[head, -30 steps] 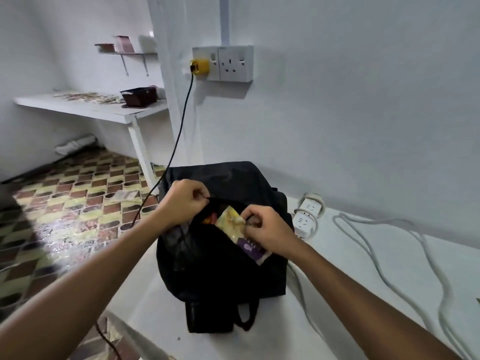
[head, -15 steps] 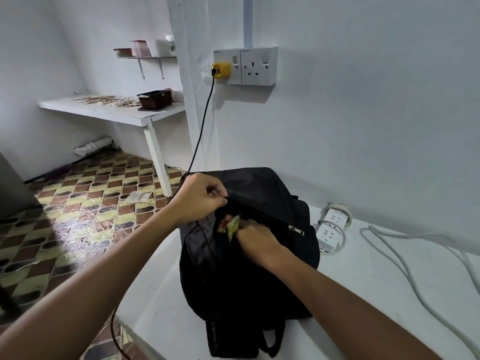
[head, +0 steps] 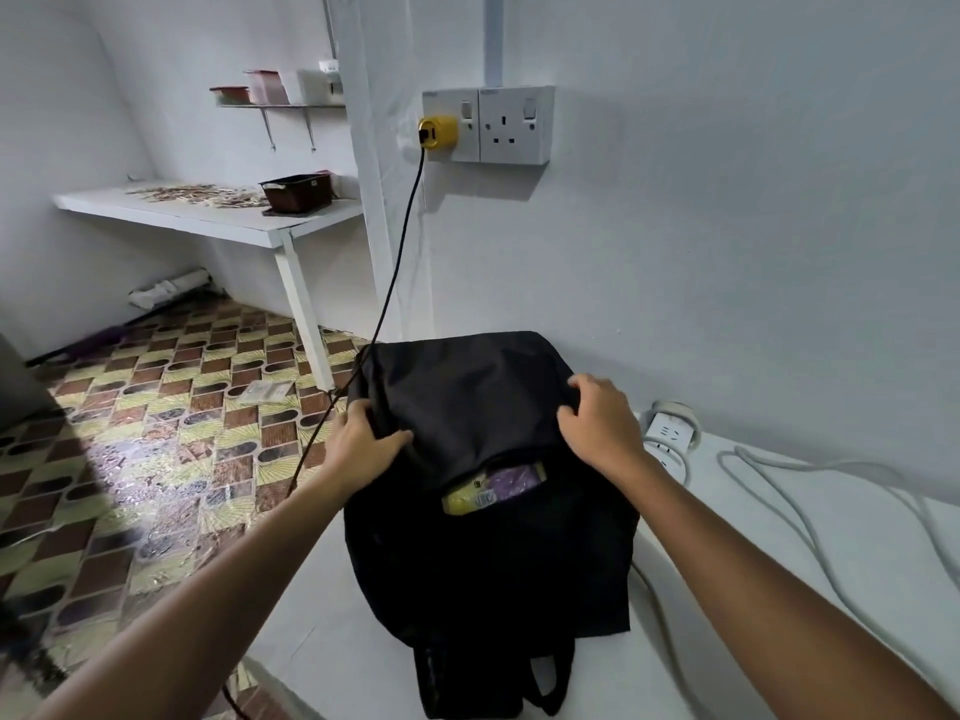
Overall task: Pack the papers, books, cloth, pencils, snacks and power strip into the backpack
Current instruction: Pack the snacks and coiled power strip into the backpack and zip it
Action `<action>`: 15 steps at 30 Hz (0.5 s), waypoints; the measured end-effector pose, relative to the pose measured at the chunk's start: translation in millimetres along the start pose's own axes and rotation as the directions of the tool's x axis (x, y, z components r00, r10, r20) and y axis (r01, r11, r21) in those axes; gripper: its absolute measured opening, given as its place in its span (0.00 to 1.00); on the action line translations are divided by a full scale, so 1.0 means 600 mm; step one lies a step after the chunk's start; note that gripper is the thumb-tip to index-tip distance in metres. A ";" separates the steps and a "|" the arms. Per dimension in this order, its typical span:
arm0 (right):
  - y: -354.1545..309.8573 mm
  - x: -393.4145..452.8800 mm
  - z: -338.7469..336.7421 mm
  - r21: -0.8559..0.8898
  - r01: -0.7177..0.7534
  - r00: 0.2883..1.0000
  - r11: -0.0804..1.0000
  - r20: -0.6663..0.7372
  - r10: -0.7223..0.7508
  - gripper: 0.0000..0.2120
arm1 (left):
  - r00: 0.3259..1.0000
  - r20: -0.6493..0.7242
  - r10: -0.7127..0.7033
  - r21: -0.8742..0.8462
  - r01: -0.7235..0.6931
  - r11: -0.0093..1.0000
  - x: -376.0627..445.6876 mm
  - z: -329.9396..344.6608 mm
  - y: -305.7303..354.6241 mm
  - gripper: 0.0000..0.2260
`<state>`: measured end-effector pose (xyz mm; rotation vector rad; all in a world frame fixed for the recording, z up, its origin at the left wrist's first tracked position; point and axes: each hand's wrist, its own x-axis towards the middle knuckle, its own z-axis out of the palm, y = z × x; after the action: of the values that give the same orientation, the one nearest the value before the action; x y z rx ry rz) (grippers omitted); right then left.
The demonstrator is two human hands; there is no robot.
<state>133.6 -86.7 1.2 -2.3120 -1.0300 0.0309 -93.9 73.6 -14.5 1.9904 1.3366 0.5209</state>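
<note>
I am looking into a plain room of a home, likely a utility or storage corner. White painted walls carry a double wall socket (head: 488, 126) with a yellow plug (head: 438, 132) and black cord (head: 387, 298). The floor (head: 156, 459) has patterned brown and yellow tiles. A white side bench (head: 208, 216) fixed to the wall holds a dark tub (head: 297, 192) and scattered small items; above it a bracket shelf (head: 280, 103) bears boxes. The white bench (head: 857, 537) before me carries a backpack (head: 483, 407).
</note>
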 end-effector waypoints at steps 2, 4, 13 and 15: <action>0.024 0.009 0.014 0.064 -0.174 0.977 0.983 0.137 0.164 0.21 | 0.989 0.052 -0.138 -0.250 0.146 0.957 0.000 0.005 -0.009 0.36; 0.032 0.015 0.023 0.194 -0.245 0.964 0.950 0.150 0.218 0.22 | 0.957 0.141 -0.255 -0.455 0.291 0.842 0.010 0.004 -0.017 0.39; 0.036 0.031 0.019 0.504 -0.428 0.902 0.750 0.284 0.324 0.14 | 0.859 0.389 -0.333 -0.596 0.511 0.620 0.033 -0.015 -0.027 0.25; 0.034 0.030 0.024 0.558 -0.407 0.913 0.723 0.230 0.336 0.11 | 0.893 0.332 -0.303 -0.680 0.449 0.579 0.035 -0.014 -0.012 0.25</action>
<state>156.2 -77.9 -17.4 -1.8892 -0.4740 0.5782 -95.7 97.1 -14.8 0.9965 1.1242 0.5454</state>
